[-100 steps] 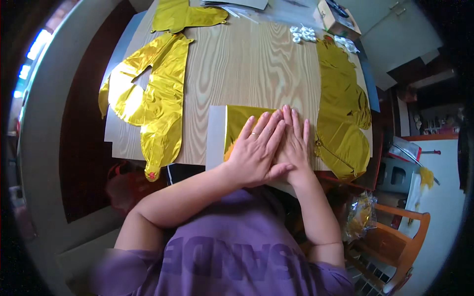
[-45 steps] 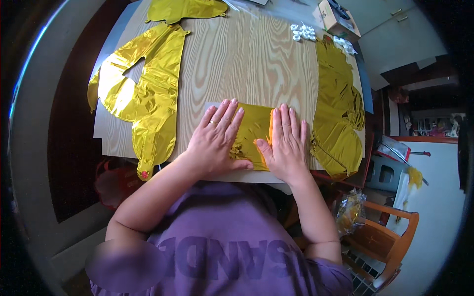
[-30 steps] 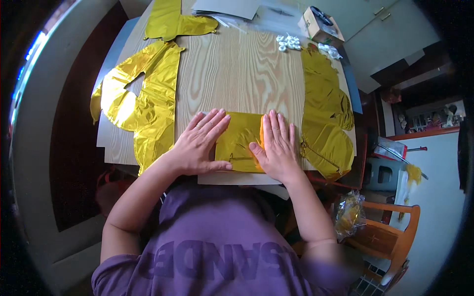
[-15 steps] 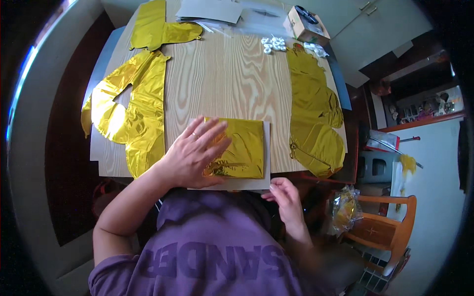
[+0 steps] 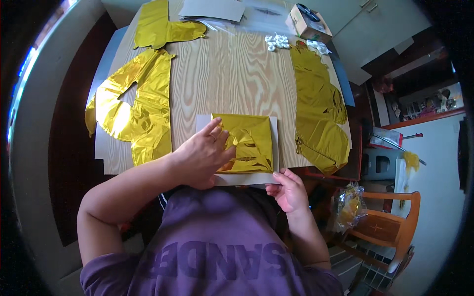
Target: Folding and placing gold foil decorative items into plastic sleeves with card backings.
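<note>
A folded gold foil balloon [image 5: 249,143] lies flat on a white card [image 5: 237,179] at the table's near edge. My left hand [image 5: 202,153] rests over the foil's left side, its index finger stretched toward the upper left corner and the other fingers slightly bent and apart. The card's lower right corner is pinched by my right hand [image 5: 289,190], thumb on top and fingers beneath. Creases run across the foil's middle. Part of the card's left side is hidden under my left hand.
Flat gold foil balloons lie at the left [image 5: 153,113], the far left [image 5: 150,24] and the right [image 5: 316,93]. White ribbon rolls [image 5: 276,42], a small box [image 5: 310,24] and a stack of white cards [image 5: 212,9] sit at the far side. A wooden chair [image 5: 382,224] stands right.
My right hand has closed on the card's corner. My left hand's fingers have bent, with the index finger reaching out. The foil under them shows different creases.
</note>
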`<action>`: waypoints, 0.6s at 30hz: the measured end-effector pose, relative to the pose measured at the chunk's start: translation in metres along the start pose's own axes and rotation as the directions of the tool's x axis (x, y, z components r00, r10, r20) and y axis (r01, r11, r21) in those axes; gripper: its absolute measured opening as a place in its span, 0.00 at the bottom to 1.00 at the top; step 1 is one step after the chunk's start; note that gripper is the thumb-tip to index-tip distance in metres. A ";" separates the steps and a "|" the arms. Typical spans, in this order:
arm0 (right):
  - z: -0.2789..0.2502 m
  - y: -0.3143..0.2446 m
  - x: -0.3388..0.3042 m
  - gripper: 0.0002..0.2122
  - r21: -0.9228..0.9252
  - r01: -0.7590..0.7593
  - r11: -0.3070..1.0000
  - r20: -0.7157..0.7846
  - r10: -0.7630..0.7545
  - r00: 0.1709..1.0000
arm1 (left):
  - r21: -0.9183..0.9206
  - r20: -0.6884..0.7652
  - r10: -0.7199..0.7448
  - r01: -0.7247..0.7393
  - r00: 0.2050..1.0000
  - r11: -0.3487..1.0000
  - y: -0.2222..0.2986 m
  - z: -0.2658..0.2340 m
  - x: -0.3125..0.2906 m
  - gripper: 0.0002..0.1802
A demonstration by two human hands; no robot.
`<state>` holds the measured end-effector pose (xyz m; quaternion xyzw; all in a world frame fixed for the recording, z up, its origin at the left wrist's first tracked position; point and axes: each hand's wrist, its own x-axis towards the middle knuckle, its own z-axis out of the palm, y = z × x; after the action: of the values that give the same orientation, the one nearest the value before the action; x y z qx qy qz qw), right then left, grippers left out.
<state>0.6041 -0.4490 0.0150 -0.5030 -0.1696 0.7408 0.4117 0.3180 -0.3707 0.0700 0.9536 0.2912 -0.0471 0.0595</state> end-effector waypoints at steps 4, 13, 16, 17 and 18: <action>0.011 -0.005 -0.003 0.09 -0.084 0.052 0.995 -0.038 -0.055 0.998 | 0.128 0.032 -0.031 0.027 0.999 0.991 0.011 0.004 0.001 0.50; 0.032 -0.016 -0.007 0.21 -0.659 0.379 -0.650 0.744 -0.491 0.453 | -0.062 -0.103 -0.040 0.034 0.994 0.998 0.005 0.007 -0.006 0.53; 0.036 -0.017 0.000 0.15 -0.516 0.441 -0.735 0.835 -0.317 0.450 | -0.090 -0.132 -0.029 0.017 0.991 0.996 0.001 0.009 -0.008 0.53; 0.037 -0.017 0.002 0.14 -0.495 0.454 -0.741 0.842 -0.279 0.462 | -0.098 -0.144 -0.024 0.010 0.989 0.995 -0.001 0.012 -0.009 0.53; 0.037 -0.018 0.005 0.15 -0.466 0.440 -0.768 0.857 -0.268 0.440 | -0.117 -0.161 -0.021 0.002 0.987 0.993 -0.003 0.015 -0.011 0.52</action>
<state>0.5786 -0.4288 0.0400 -0.3597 -0.9216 -0.0719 0.1270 0.3065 -0.3759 0.0566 0.9475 0.3030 0.0471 0.0907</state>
